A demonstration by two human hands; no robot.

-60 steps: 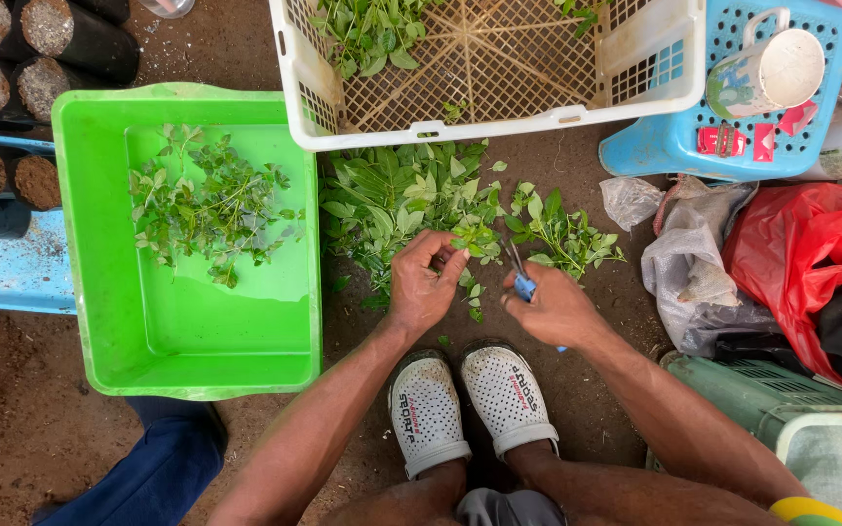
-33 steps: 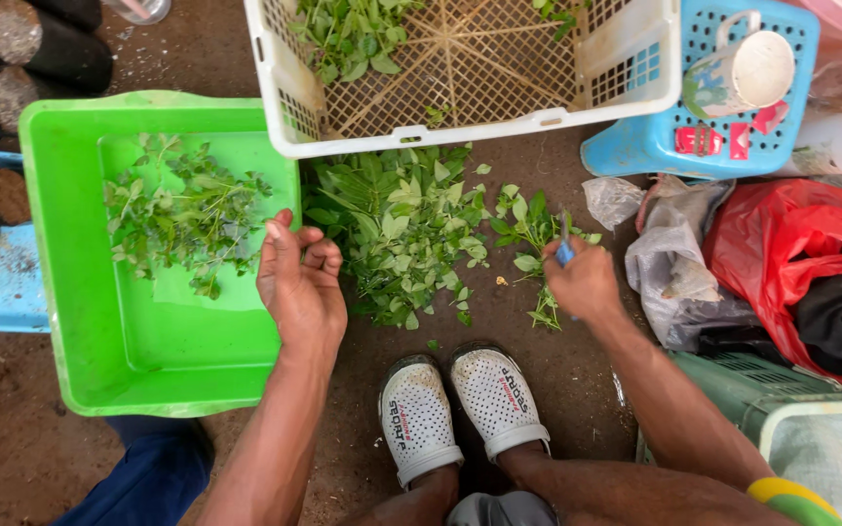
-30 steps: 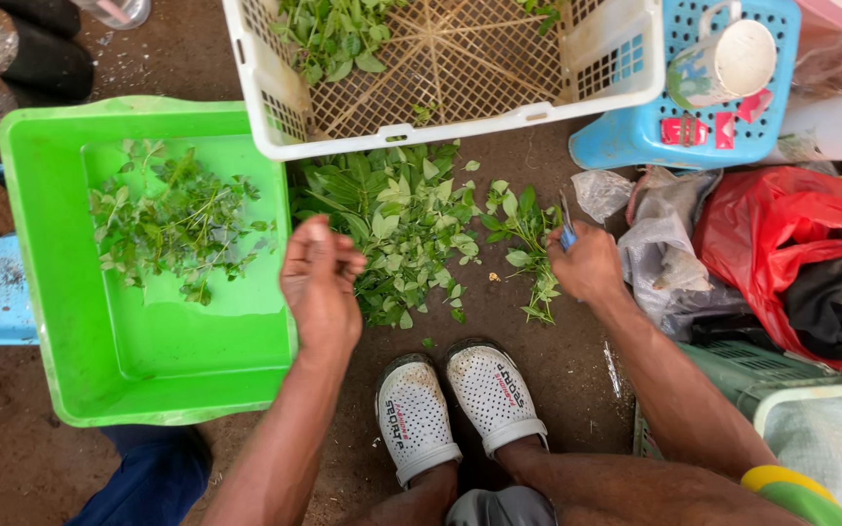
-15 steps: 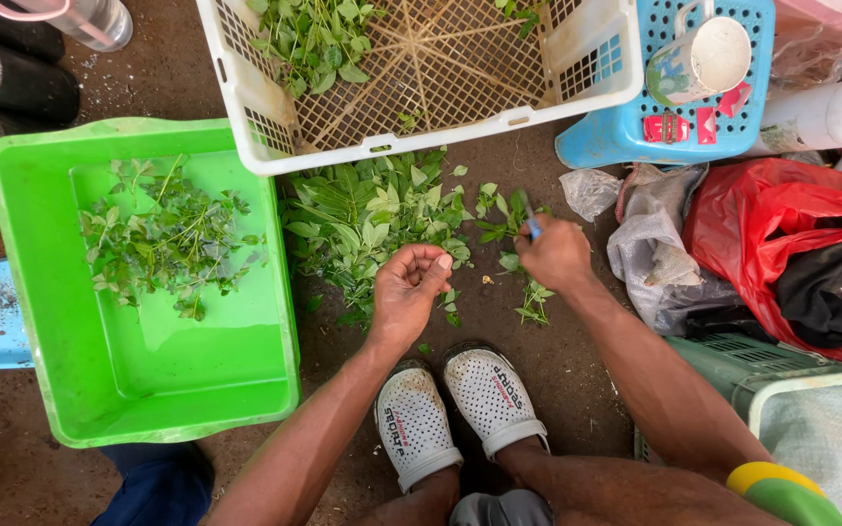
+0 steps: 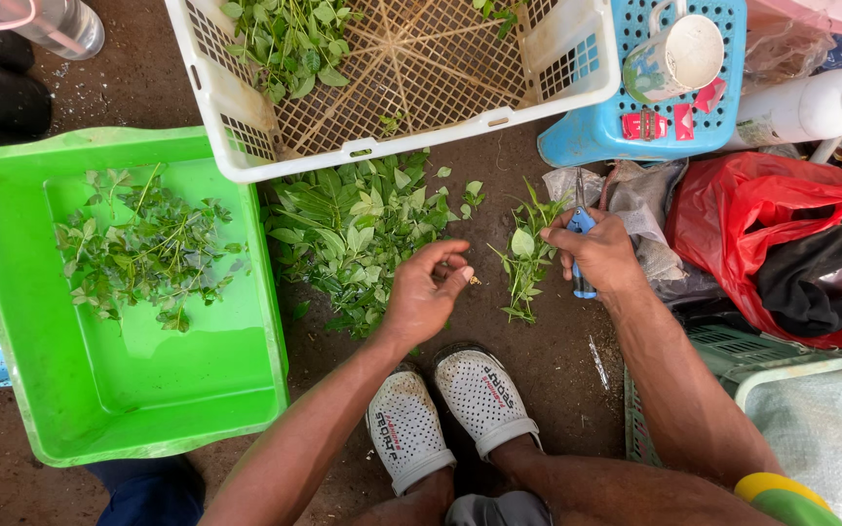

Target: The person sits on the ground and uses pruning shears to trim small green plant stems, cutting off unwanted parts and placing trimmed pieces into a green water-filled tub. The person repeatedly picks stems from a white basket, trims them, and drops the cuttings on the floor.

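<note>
My left hand (image 5: 426, 292) hovers over a heap of green leaves (image 5: 358, 229) on the dirt, fingers loosely curled with a tiny bit pinched at the fingertips. My right hand (image 5: 596, 251) grips small blue-handled scissors (image 5: 582, 255) and touches a leafy sprig (image 5: 526, 255) lying on the ground. A bright green plastic tub (image 5: 99, 409) to the left holds cut green sprigs (image 5: 148, 248). A white mesh crate (image 5: 538, 78) with more leafy stems (image 5: 289, 39) stands at the top.
A blue basket (image 5: 596, 136) with a cup (image 5: 674, 54) sits at top right. Red and black bags (image 5: 782, 244) lie at the right. My white perforated shoes (image 5: 445, 409) rest below the leaves. Dark seedling pots (image 5: 2, 93) and a bottle (image 5: 60, 19) stand at top left.
My left hand went to the green tub, then came back over the leaf heap. My right hand shifted right with the scissors to a loose sprig.
</note>
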